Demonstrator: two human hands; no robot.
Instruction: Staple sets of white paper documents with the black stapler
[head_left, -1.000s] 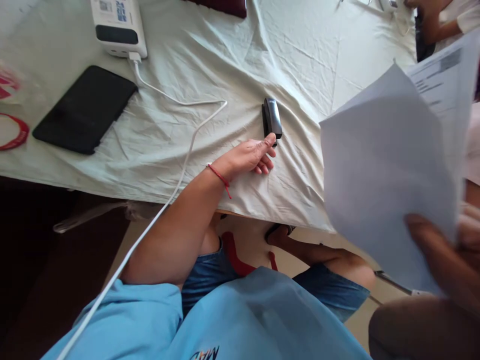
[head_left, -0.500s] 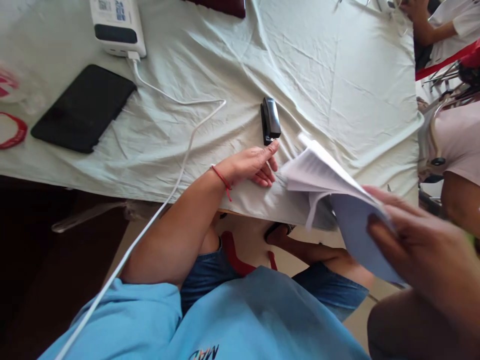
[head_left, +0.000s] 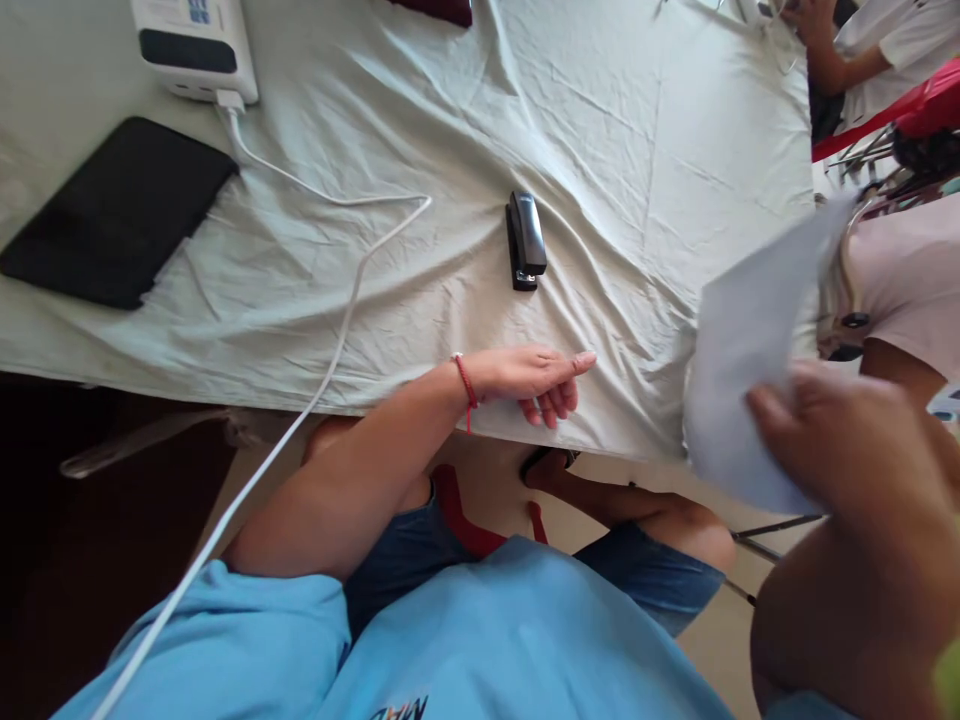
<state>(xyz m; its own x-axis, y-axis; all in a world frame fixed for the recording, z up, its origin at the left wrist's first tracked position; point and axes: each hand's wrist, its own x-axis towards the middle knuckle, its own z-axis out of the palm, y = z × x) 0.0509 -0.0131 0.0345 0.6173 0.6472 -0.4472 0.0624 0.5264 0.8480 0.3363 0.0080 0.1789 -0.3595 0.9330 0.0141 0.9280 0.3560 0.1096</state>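
My left hand [head_left: 536,380], a red string at its wrist, rests on the cloth near the table's front edge, fingers loosely curled and holding nothing. A black stapler [head_left: 524,240] lies on the cloth a short way beyond it, untouched. My right hand [head_left: 840,440], blurred at the right, grips a sheaf of white paper sheets [head_left: 750,350] held up past the table's right front corner.
A pale wrinkled cloth [head_left: 637,150] covers the table. A black tablet [head_left: 112,225] lies at the left, a white power bank [head_left: 196,45] with a white cable [head_left: 330,330] behind it. Another person's arm [head_left: 817,50] shows at the far right corner; someone in pink [head_left: 911,290] stands to the right.
My left hand slid back from the stapler toward the front edge. The papers in my right hand swung down, then out to the right, off the table.
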